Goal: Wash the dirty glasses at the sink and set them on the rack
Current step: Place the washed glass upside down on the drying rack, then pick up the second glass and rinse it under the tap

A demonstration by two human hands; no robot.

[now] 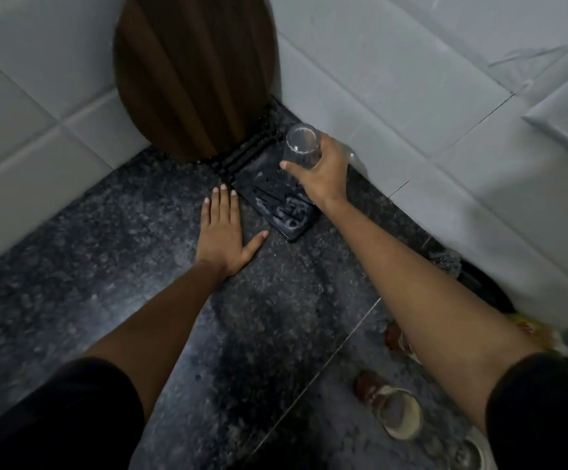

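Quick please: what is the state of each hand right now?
Left hand: open, flat on the dark speckled stone counter.
Right hand: closed around an upside-down clear drinking glass over the black rack.

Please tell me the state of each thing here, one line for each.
clear glass: upside down, held over the rack.
right hand: grips the clear glass.
left hand: flat on the counter.
black rack: wet, lying on the counter.
wooden board: upright against the wall.
dirty glasses: waiting, residue inside.
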